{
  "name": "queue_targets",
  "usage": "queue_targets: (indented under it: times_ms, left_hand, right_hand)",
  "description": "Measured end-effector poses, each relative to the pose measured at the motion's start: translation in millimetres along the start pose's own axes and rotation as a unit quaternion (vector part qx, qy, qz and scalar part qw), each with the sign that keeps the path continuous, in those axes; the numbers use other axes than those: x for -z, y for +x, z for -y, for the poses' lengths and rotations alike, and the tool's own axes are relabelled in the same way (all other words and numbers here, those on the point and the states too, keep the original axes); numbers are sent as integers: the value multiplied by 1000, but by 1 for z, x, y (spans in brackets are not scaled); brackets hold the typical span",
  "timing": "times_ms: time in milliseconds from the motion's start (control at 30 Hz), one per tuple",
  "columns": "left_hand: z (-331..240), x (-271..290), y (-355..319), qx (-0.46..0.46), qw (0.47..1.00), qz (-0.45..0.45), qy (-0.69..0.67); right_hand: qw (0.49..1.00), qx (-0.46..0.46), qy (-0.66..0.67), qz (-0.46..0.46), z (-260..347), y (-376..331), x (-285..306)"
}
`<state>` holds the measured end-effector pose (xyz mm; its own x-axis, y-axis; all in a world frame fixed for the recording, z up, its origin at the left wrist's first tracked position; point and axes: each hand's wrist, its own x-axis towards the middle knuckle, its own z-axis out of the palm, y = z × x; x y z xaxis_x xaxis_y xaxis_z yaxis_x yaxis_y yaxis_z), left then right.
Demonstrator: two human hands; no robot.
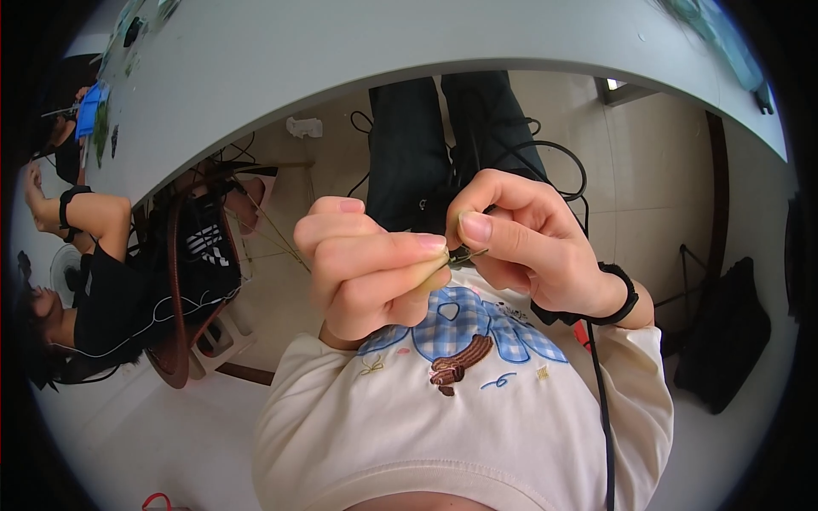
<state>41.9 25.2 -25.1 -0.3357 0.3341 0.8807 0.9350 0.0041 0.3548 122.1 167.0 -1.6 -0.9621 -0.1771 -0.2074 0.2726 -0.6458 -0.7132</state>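
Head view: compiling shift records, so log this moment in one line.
Left hand: pinching strand | Right hand: at strand, grip unclear | Table: beyond hands

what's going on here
A person is pinching a thin greenish strand between the fingertips of the left hand and right hand. The hands are close together in front of the cream shirt, off the grey table. Another person in black sits to the left.

We see one thin, olive-green strand — slightly bent, partly hidden — held close between our fingers.
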Motion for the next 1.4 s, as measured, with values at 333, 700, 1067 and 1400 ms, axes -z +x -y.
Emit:
queue_targets:
  times_ms: [333,700,1067,1400]
  left_hand:
    - [0,-2,0,-1,1000,-17,-10]
    - [0,-1,-1,3,1000,-8,-10]
    - [0,-1,0,4,1000,-3,-6]
    - [1,-5,-1,-8,999,-30,-14]
  right_hand:
    - [999,-26,43,10,0,4,-1]
    - [998,-24,56,13,-2,4,-2]
    - [998,-35,46,3,-1,4,-3]
    - [998,-57,23,4,-1,5,-2]
